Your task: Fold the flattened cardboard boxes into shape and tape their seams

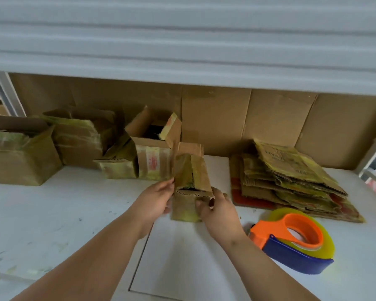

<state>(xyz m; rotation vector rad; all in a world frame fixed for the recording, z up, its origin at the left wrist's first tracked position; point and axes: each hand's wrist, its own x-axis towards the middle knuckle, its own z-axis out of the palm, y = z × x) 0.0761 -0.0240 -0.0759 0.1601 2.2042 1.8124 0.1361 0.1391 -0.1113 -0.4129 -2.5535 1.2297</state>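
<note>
Nearest me, tape dispenser (291, 240) parked on desk (41, 213) by my right hand (217, 210) — ready for seams. Both hands clamp small box (191, 183) mid-desk, left hand (155, 199) steadying side, flaps folding. Beyond: flattened stack (291, 181) right, finished boxes (78, 137) left.

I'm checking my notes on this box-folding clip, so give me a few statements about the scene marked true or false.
1. Both hands hold the small box. True: the left hand and right hand grip it.
2. The tape dispenser is in the right hand. False: it lies on the table.
3. A stack of flat boxes lies right of the hands. True.
4. The folded boxes stand right of the stack. False: they stand at the left.
</note>
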